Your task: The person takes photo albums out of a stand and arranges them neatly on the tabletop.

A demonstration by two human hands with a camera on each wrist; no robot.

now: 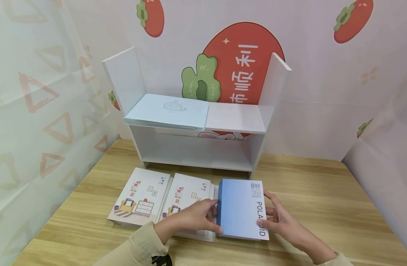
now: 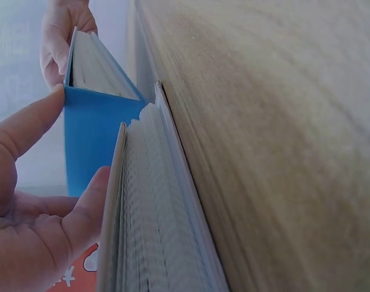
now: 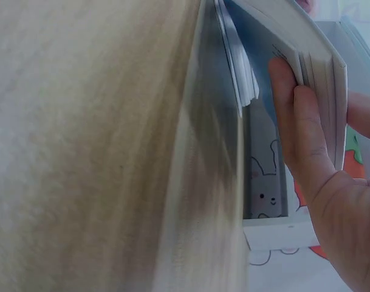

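Observation:
A blue photo album (image 1: 240, 210) marked POLAROID lies cover-up between my hands, slightly raised and tilted. My right hand (image 1: 283, 223) grips its right edge, thumb on the cover and fingers underneath; the right wrist view shows the fingers (image 3: 306, 121) against the underside. At the blue spine (image 2: 90, 140), my left hand (image 1: 193, 218) holds the album with the thumb at the near corner and the other fingers farther along. Beneath my left hand lies a white album (image 1: 186, 188) with a room drawing. Its page edges (image 2: 151, 201) show in the left wrist view.
Another white album (image 1: 141, 195) lies at the left on the wooden table (image 1: 309, 192). Behind stands a white two-tier shelf (image 1: 203, 151), with a pale blue whale-print folder (image 1: 170, 112) flat on its upper board. Patterned cloth (image 1: 323, 111) surrounds the table.

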